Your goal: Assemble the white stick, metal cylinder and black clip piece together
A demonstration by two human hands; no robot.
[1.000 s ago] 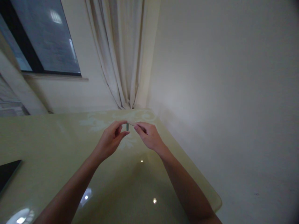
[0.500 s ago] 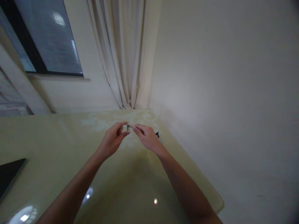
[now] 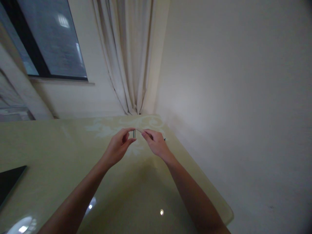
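Thumb and fingertips of my left hand [image 3: 119, 142] pinch the two ends of a small, narrow upright piece [image 3: 134, 134], dark with a light edge. My right hand [image 3: 156, 142] grips a thin, pale stick-like item [image 3: 139, 130], whose tip points left toward the top of the small piece. Whether the tip touches it cannot be made out. Both hands are over the far part of the pale green table [image 3: 60, 152]. Just behind my right hand, a bit of a small black object [image 3: 164, 139] shows; the rest is hidden.
A dark flat object [image 3: 11, 182] lies at the table's left edge. Behind the table are a curtain [image 3: 133, 58] and a window [image 3: 56, 39]. A plain wall [image 3: 231, 97] runs along the right side, and the table's rounded corner is at lower right.
My right hand has shifted slightly right, drawing the pale item a little away from the small piece. The black object behind it is now mostly covered. My left hand has hardly moved.
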